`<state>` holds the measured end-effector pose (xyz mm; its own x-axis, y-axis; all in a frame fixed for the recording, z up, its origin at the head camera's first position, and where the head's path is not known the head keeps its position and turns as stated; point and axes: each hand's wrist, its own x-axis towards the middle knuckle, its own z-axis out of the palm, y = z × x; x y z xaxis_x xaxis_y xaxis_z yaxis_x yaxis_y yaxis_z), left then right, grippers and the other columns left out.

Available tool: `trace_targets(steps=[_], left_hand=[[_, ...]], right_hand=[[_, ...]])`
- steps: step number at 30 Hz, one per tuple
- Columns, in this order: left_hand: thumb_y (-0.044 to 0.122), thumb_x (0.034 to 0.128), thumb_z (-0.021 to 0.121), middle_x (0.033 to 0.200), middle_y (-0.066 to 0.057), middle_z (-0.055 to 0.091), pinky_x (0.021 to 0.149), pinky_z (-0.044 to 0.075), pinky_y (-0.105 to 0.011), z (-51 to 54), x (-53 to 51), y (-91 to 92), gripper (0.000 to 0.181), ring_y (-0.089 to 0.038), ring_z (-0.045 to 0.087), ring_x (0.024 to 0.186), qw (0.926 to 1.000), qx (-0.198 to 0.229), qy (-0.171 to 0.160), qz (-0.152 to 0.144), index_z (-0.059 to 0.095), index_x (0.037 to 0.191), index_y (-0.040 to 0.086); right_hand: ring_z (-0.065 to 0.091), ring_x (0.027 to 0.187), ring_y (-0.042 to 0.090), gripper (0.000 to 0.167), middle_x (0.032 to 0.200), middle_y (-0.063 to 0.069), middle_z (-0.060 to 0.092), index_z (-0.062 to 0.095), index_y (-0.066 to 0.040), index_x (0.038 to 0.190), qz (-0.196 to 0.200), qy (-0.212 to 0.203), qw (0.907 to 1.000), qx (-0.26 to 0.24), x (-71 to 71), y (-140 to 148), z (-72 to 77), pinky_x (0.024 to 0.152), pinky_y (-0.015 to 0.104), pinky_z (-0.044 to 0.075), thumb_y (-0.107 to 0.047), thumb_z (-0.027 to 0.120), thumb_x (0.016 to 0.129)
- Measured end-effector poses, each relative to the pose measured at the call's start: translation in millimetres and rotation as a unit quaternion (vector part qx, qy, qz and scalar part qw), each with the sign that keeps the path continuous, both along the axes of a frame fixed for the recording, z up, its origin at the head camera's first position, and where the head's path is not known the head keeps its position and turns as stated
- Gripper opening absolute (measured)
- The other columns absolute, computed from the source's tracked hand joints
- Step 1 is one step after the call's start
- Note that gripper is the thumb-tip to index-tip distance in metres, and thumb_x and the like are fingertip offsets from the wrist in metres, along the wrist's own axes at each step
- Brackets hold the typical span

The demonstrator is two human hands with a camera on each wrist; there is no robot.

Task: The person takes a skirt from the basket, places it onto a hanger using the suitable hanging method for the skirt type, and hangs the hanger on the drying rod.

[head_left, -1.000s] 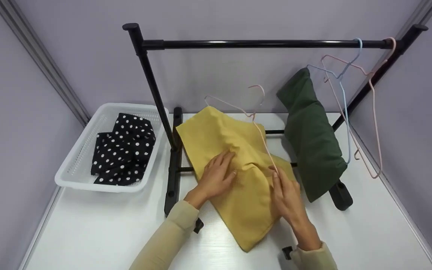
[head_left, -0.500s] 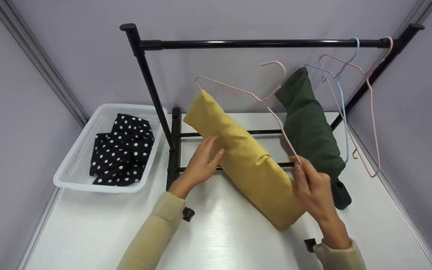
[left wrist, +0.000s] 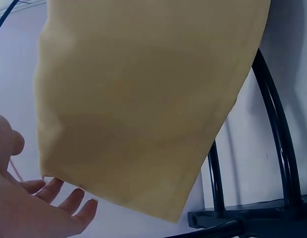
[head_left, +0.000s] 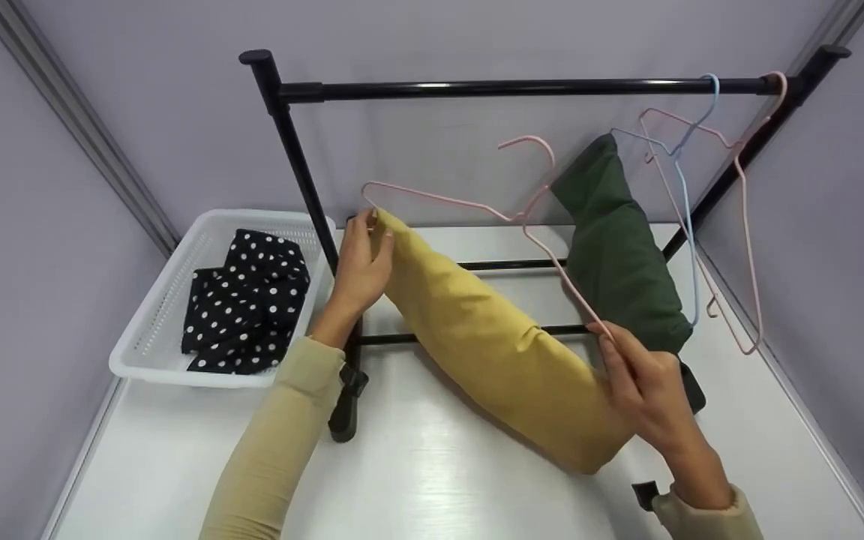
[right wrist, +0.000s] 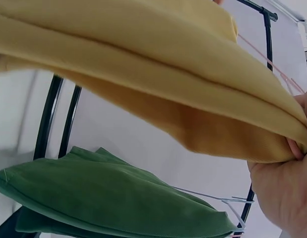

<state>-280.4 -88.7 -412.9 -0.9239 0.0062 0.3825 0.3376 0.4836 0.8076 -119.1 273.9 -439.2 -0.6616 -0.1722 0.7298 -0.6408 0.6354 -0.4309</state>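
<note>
A yellow cloth point(head_left: 488, 330) hangs folded over the lower bar of a pink hanger point(head_left: 451, 199), whose hook points up and whose arms tilt down to the right. My right hand point(head_left: 646, 382) grips the hanger's right end together with the cloth's edge; in the right wrist view that pink end point(right wrist: 294, 148) pokes out beside the palm. At the hanger's left end my left hand point(head_left: 357, 266) touches the cloth's upper corner. Its fingers point(left wrist: 71, 201) are loosely bent at the cloth's edge in the left wrist view, the thumb standing apart from them.
A black rack point(head_left: 477, 90) spans the back. At its right end hang a blue hanger point(head_left: 683, 187) bearing a dark green cloth point(head_left: 619, 255) and another pink hanger point(head_left: 747, 225). On the left, a white basket point(head_left: 128, 330) holds a black polka-dot cloth point(head_left: 248, 307).
The yellow cloth was lifted off the rack's base with the hanger and now hangs folded. My right hand moved right; my left hand moved from the cloth's middle to its upper left corner.
</note>
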Motion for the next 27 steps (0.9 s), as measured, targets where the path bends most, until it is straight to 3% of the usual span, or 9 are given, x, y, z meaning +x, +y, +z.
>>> trace_targets(steps=[5, 10, 17, 23, 27], left_hand=[[0.015, 0.1057, 0.052, 0.105, -0.019, 0.062, 0.091, 0.046, -0.042, -0.6, -3.2, -1.4, 0.022, -0.033, 0.058, 0.099, 0.9977, 0.034, 0.034, 0.048, 0.058, 0.114, -0.004], [0.014, 0.1045, 0.053, 0.082, -0.008, 0.055, 0.074, 0.042, -0.036, 0.5, -5.1, -3.5, 0.016, -0.025, 0.052, 0.079, 0.998, 0.037, 0.03, 0.043, 0.056, 0.096, 0.001], [0.017, 0.1077, 0.049, 0.078, -0.003, 0.047, 0.067, 0.038, -0.031, 2.6, -1.5, -8.1, 0.016, -0.02, 0.048, 0.073, 0.9966, 0.07, 0.018, 0.04, 0.05, 0.097, 0.005], [0.015, 0.1069, 0.051, 0.075, -0.005, 0.05, 0.066, 0.038, -0.03, -0.1, -2.2, -16.6, 0.014, -0.02, 0.047, 0.07, 0.9955, 0.073, 0.05, 0.034, 0.051, 0.103, 0.001], [0.015, 0.1052, 0.055, 0.085, -0.008, 0.064, 0.074, 0.044, -0.027, 1.4, 0.0, -20.4, 0.023, -0.018, 0.056, 0.079, 0.9948, 0.101, 0.007, 0.01, 0.048, 0.122, 0.001]], right_hand=[[0.032, 0.05, -0.004, 0.033, 0.061, -0.011, 0.042, 0.072, -0.003, 0.117, 0.011, -0.001, 0.9999, 0.001, 3.2, 4.1, 2.9, 0.046, 0.014, 0.032, 0.013, 0.06, 0.091], [0.028, 0.048, -0.005, 0.032, 0.057, -0.013, 0.037, 0.073, -0.002, 0.117, -0.001, 0.0, 1.0, 0.001, 4.1, 10.6, 0.7, 0.043, 0.013, 0.029, 0.013, 0.059, 0.091], [0.028, 0.044, -0.003, 0.031, 0.054, -0.013, 0.034, 0.073, -0.003, 0.114, -0.038, -0.012, 0.9991, -0.015, 6.9, 19.1, -5.8, 0.041, 0.014, 0.027, 0.013, 0.058, 0.093], [0.031, 0.045, -0.004, 0.032, 0.054, -0.011, 0.037, 0.072, 0.001, 0.113, -0.012, -0.005, 0.9998, -0.012, 12.0, 24.2, -1.1, 0.041, 0.014, 0.03, 0.018, 0.059, 0.09], [0.03, 0.045, -0.004, 0.027, 0.054, -0.012, 0.037, 0.073, 0.002, 0.113, -0.004, 0.016, 0.9998, 0.007, 14.3, 30.5, 3.1, 0.042, 0.013, 0.03, 0.013, 0.06, 0.092]])
